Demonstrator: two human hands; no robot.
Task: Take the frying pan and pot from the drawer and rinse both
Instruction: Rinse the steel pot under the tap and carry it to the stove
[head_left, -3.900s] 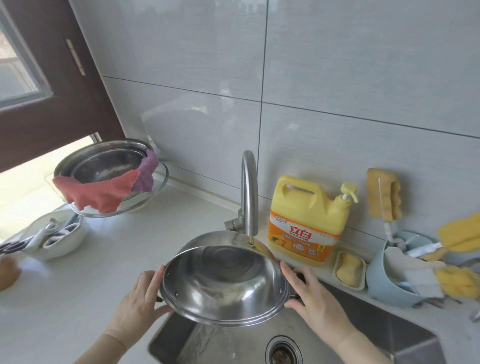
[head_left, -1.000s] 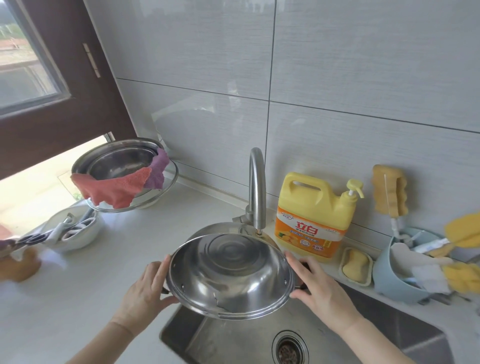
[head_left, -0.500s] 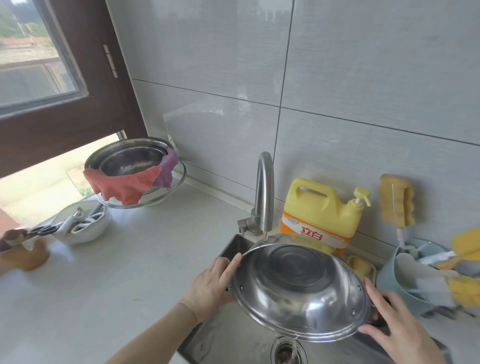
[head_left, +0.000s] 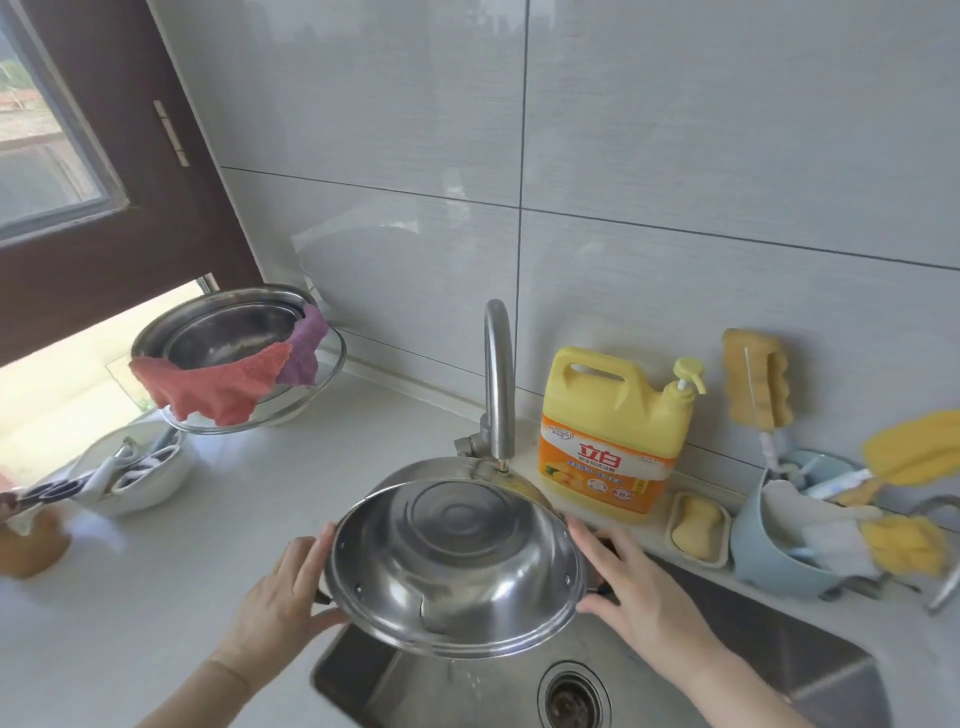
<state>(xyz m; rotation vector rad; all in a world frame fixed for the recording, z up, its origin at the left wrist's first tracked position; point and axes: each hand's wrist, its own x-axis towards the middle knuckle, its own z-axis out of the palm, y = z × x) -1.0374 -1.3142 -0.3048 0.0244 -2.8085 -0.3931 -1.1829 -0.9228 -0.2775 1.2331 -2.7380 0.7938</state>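
Observation:
I hold a shiny steel pot (head_left: 452, 561) over the sink (head_left: 810, 670), tilted so its open inside faces me. My left hand (head_left: 280, 597) grips its left handle and my right hand (head_left: 634, 587) grips its right handle. The curved steel tap (head_left: 497, 379) stands just behind the pot's far rim, and no stream shows from its spout. Drops of water fall from the pot's lower rim toward the drain (head_left: 571, 699). No frying pan is in view.
On the counter at left, a steel bowl with a red cloth (head_left: 208, 387) and a purple cloth sits in a glass bowl (head_left: 306, 400); a white bowl of utensils (head_left: 130, 473) lies in front. Right of the tap: yellow detergent jug (head_left: 613, 431), soap dish (head_left: 696, 527), blue holder with sponges (head_left: 779, 551).
The pot, seen half a second ago lower and to the right over the drain, is back up centred under the tap. My view has shifted slightly.

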